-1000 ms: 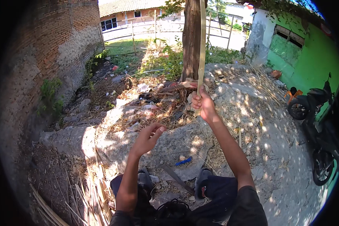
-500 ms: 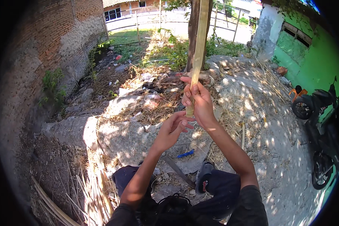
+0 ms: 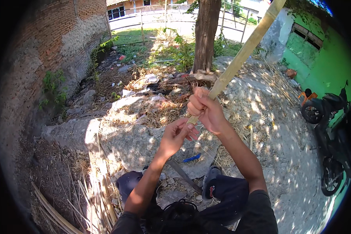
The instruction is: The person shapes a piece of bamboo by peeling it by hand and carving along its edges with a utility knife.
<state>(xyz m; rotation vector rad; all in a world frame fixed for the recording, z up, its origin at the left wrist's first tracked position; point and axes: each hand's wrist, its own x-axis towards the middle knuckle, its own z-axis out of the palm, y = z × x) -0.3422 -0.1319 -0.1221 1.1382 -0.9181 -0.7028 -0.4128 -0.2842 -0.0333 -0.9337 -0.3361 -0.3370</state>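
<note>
The strip (image 3: 243, 54) runs slantwise through the right hand (image 3: 206, 109), and nearly all of its visible length lies on the far side of that grip, rising up and to the right until it leaves the view at the top. Only a short butt shows on the near side, pointing down and left toward the left hand (image 3: 175, 136). The right fist is closed around the strip, fingers wrapped over it, just above this butt. The left hand is the nearer to the very end: its thumb lies at the tip, with the fingers half curled and partly spread below; whether they pinch it firmly I cannot tell. The two hands are close together along the same slanting line, the left below and to the left of the right. Straight below the grip, on the ground between the feet, lies a blade (image 3: 185, 177), with a blue object (image 3: 192, 158) just beyond it. More strips (image 3: 101, 191) lie well down and left of the grip.
</note>
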